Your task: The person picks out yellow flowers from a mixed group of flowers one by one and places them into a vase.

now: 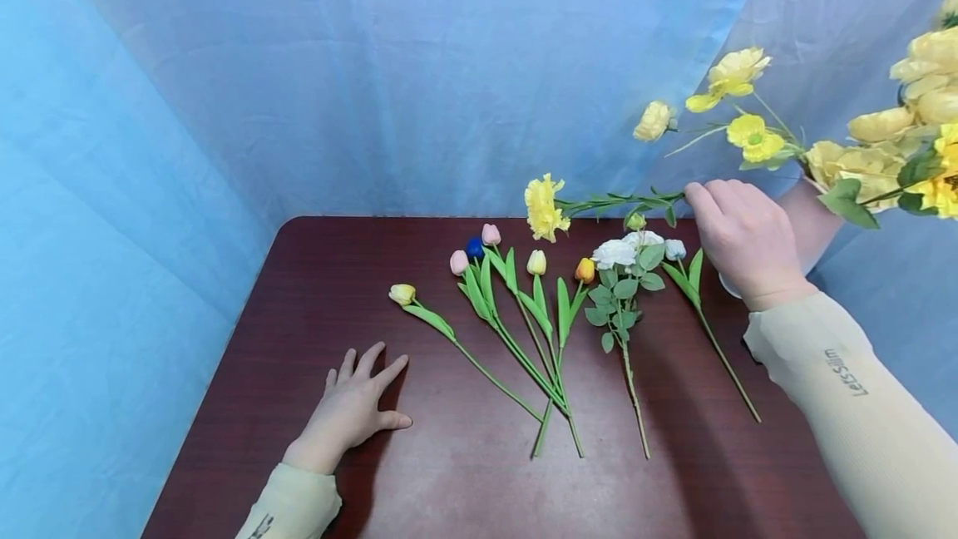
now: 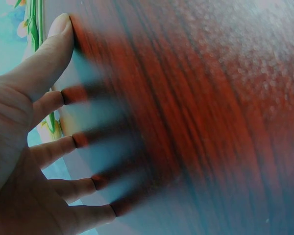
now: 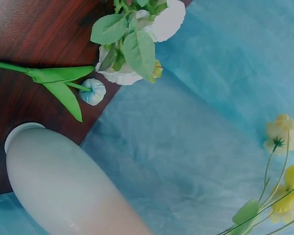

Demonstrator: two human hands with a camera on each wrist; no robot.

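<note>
My right hand grips the green stem of a yellow ruffled flower, holding it sideways above the back edge of the table with the bloom pointing left. Behind that hand stands a pale vase, filled with yellow flowers; the right wrist view shows its rounded body and foot but not the hand. On the table's left side, my left hand has its fingers spread, fingertips down at the wood. Nearest to it lies a yellow tulip.
Several tulips lie in a fan mid-table, among them a blue tulip and an orange tulip. Right of them lie a white rose stem and a pale blue tulip. Blue curtains hang round the dark red table.
</note>
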